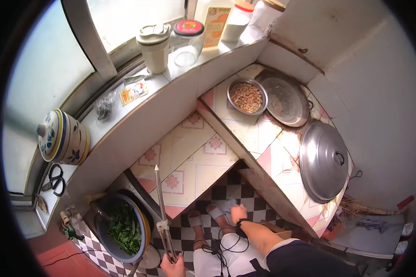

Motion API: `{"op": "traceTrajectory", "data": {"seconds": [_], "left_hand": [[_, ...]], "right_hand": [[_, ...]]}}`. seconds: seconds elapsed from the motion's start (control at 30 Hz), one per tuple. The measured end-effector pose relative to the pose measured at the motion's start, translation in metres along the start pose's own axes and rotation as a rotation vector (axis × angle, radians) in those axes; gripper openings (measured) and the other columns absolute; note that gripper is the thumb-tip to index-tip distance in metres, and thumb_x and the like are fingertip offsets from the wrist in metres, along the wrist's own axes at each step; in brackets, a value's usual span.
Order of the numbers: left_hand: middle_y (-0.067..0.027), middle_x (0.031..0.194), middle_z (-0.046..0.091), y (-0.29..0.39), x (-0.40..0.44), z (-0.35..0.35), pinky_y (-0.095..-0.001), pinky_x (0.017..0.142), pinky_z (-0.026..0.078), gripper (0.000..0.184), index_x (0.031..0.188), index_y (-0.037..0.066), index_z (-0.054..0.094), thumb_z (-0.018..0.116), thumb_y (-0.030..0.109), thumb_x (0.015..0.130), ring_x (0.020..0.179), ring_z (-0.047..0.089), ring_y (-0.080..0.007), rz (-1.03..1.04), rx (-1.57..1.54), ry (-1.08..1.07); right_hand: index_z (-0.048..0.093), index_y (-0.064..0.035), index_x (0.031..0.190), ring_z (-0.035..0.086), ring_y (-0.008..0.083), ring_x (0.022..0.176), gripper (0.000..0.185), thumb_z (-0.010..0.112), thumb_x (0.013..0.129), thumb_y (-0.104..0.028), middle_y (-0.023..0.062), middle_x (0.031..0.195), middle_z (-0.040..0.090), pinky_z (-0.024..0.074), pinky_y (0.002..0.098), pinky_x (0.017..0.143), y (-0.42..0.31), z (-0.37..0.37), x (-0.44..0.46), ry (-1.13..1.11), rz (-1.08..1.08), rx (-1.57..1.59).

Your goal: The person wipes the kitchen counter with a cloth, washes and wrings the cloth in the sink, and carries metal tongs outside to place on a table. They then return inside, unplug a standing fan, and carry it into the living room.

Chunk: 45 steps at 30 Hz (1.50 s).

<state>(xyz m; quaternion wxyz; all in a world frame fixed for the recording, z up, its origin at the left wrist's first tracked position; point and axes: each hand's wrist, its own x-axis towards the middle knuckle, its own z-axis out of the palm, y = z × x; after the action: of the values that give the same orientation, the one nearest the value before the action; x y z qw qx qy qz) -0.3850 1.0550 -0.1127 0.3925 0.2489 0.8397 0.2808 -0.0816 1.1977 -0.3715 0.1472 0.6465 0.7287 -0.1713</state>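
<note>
My left hand [172, 266], at the bottom edge, is closed around the lower end of long metal tongs [162, 210]. The tongs stand nearly upright, their narrow tip in front of the tiled ledge. Over the checkered floor, my right hand [238, 213] is closed, with a dark band at the wrist. Something pale and greyish [229, 204] shows beside its fingers, too small to identify. Left of the tongs, a grey-blue basin [102, 235] holds green leaves [125, 229], and water seems to run in from a tap [93, 203].
On the tiled counter are a bowl of peanuts [246, 96], a round lidded pot [286, 101] and a large metal lid [324, 161]. The window sill carries a ceramic jar [64, 137], scissors [56, 180], a cup [154, 51] and several jars. Dark cords hang over my legs.
</note>
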Motion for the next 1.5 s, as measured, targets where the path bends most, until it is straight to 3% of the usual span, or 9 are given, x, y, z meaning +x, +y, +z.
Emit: {"op": "traceTrajectory", "data": {"seconds": [0.07,0.13,0.3,0.37,0.4,0.67,0.77,1.17,1.5], "left_hand": [[-0.0021,0.071,0.053,-0.004,0.010,0.001,-0.0332,0.061,0.043,0.021,0.088,0.000,0.059,0.075,0.014,0.087,0.066,0.046,-0.0137,0.101,-0.026,0.024],[-0.0029,0.070,0.053,-0.001,0.005,-0.001,-0.0334,0.062,0.043,0.022,0.088,0.000,0.059,0.075,0.014,0.087,0.066,0.046,-0.0138,0.167,-0.082,0.039],[-0.0064,0.074,0.061,0.025,0.003,0.004,-0.0367,0.064,0.047,0.026,0.092,0.000,0.061,0.077,0.019,0.086,0.067,0.051,-0.0169,0.271,-0.097,0.063],[-0.0023,0.063,0.053,0.039,0.002,0.006,-0.0296,0.054,0.040,0.027,0.076,0.001,0.052,0.078,0.009,0.080,0.057,0.046,-0.0095,0.250,-0.026,0.070],[-0.0100,0.061,0.053,0.050,-0.002,0.004,-0.0349,0.056,0.044,0.030,0.076,-0.001,0.053,0.077,0.017,0.081,0.056,0.048,-0.0156,0.280,0.083,0.071],[-0.0185,0.070,0.062,0.103,-0.030,0.016,-0.0403,0.063,0.048,0.033,0.082,-0.002,0.061,0.071,0.030,0.086,0.064,0.062,-0.0315,0.370,0.149,-0.091],[-0.0199,0.072,0.063,0.084,-0.028,0.020,-0.0420,0.064,0.049,0.033,0.082,-0.001,0.061,0.071,0.030,0.085,0.068,0.063,-0.0355,0.428,0.180,-0.031],[-0.0239,0.079,0.065,-0.006,-0.101,-0.012,-0.0482,0.071,0.051,0.032,0.085,-0.002,0.059,0.068,0.029,0.079,0.077,0.065,-0.0424,0.112,0.232,0.128],[-0.0241,0.087,0.066,-0.048,-0.053,0.010,-0.0495,0.078,0.050,0.028,0.095,0.000,0.058,0.064,0.025,0.082,0.087,0.065,-0.0437,0.060,0.097,0.111]], "right_hand": [[0.076,-0.0028,0.096,0.068,0.0388,0.105,0.024,0.067,0.079,-0.017,0.0179,0.103,0.074,0.0560,0.0464,0.090,0.073,-0.021,-0.021,-0.237,0.245,-0.023],[0.075,-0.0022,0.108,0.067,0.0358,0.112,0.035,0.066,0.077,-0.018,0.0230,0.114,0.071,0.0545,0.0458,0.095,0.133,-0.058,-0.031,-0.573,0.156,0.059],[0.064,-0.0077,0.130,0.063,0.0376,0.117,0.051,0.065,0.080,-0.019,0.0193,0.124,0.068,0.0497,0.0438,0.103,0.184,-0.124,-0.067,-0.257,-0.009,0.425],[0.064,-0.0075,0.130,0.063,0.0376,0.117,0.050,0.065,0.081,-0.017,0.0196,0.125,0.068,0.0496,0.0437,0.103,0.184,-0.145,-0.076,-0.143,-0.020,0.508],[0.064,-0.0074,0.130,0.063,0.0376,0.118,0.049,0.064,0.082,-0.015,0.0199,0.125,0.068,0.0494,0.0436,0.103,0.182,-0.158,-0.079,-0.042,-0.025,0.582],[0.066,-0.0040,0.125,0.066,0.0368,0.114,0.043,0.072,0.083,-0.010,0.0218,0.120,0.070,0.0513,0.0409,0.100,0.188,-0.198,-0.127,0.157,0.076,0.764],[0.067,-0.0043,0.123,0.066,0.0359,0.114,0.043,0.074,0.081,-0.010,0.0214,0.119,0.070,0.0511,0.0404,0.100,0.200,-0.178,-0.135,0.137,0.115,0.768],[0.069,-0.0072,0.124,0.065,0.0350,0.117,0.045,0.076,0.080,-0.014,0.0201,0.122,0.070,0.0503,0.0405,0.103,0.185,-0.157,-0.086,-0.148,-0.042,0.580],[0.069,-0.0037,0.121,0.068,0.0342,0.111,0.045,0.075,0.077,-0.012,0.0205,0.115,0.072,0.0519,0.0394,0.100,0.157,-0.198,-0.094,0.030,-0.141,0.592]]}}
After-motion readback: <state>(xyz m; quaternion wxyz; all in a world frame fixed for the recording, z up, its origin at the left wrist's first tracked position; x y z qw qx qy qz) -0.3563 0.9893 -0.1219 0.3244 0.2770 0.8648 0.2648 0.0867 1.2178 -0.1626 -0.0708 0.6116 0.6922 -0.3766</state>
